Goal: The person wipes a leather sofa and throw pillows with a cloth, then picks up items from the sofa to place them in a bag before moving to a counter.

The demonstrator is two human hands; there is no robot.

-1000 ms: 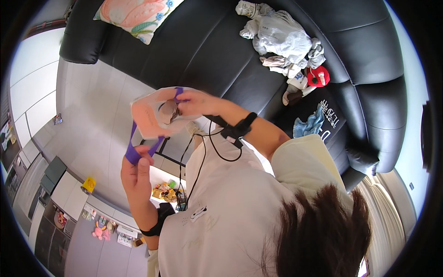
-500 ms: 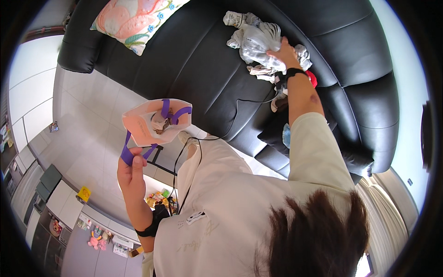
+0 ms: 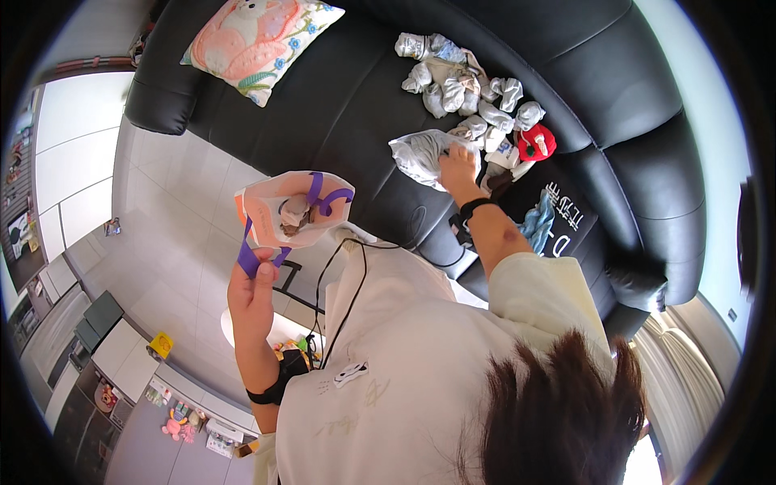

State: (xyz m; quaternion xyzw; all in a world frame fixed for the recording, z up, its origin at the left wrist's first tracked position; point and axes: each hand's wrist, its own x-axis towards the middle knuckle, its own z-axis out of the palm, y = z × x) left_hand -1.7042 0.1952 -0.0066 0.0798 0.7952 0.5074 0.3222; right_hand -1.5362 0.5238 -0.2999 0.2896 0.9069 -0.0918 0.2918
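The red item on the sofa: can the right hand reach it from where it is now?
Probably yes. The right hand rests on a grey bundle on the black sofa, and the red item lies just beside it, with only small rolled cloth pieces between.

I see the bag (image 3: 291, 212) hanging from my left hand (image 3: 252, 284), left of the sofa's (image 3: 356, 105) front edge. On its seat, the sock pile (image 3: 465, 85) lies beyond my right hand (image 3: 457, 168), the cushion (image 3: 260, 42) at the left end.
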